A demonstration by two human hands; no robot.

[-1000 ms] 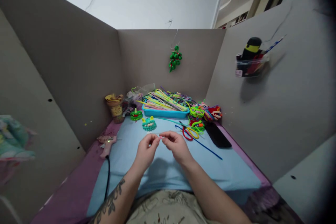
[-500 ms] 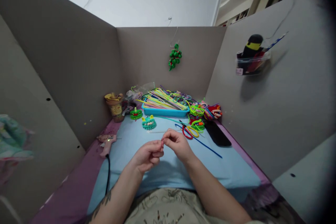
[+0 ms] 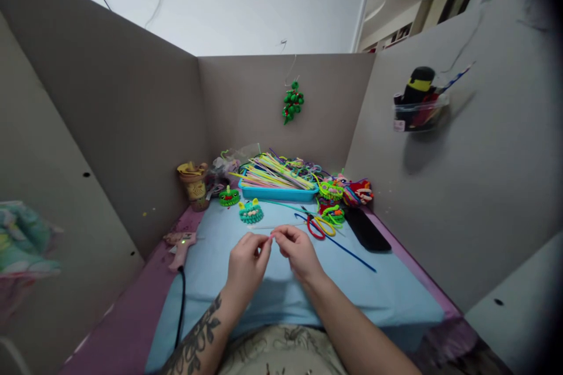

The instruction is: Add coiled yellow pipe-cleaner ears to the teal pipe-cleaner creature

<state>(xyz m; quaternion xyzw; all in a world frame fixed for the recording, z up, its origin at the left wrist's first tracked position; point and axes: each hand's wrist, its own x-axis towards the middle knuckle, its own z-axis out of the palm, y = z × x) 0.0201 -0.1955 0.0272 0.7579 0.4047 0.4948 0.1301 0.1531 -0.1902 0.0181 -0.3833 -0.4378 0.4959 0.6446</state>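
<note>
Over the light blue cloth [image 3: 211, 281], my left hand [image 3: 248, 261] and my right hand [image 3: 297, 249] meet fingertip to fingertip. Between them they pinch a small pink piece [image 3: 272, 235], mostly hidden by the fingers; it looks like pipe cleaner. Just beyond my right hand lie scissors [image 3: 320, 227] with one red and one yellow handle, blades pointing away. A dark blue pipe cleaner [image 3: 352, 255] runs beside them. Past my left hand sits a teal pipe-cleaner creature [image 3: 251, 211] with yellow ears, and a green one [image 3: 229, 196] farther back.
A blue tray [image 3: 281, 193] heaped with pastel pipe cleaners stands at the back. At right are colourful pipe-cleaner pieces [image 3: 332, 214] and a black phone [image 3: 367, 229]. At left lie a pink glue gun [image 3: 181, 249], its cord trailing forward, and a brown cup [image 3: 194, 186]. Grey panels enclose three sides.
My left hand has turned over so that its back shows, and its fingers now pinch from above. My right hand stays at the pink piece. The view has tilted slightly.
</note>
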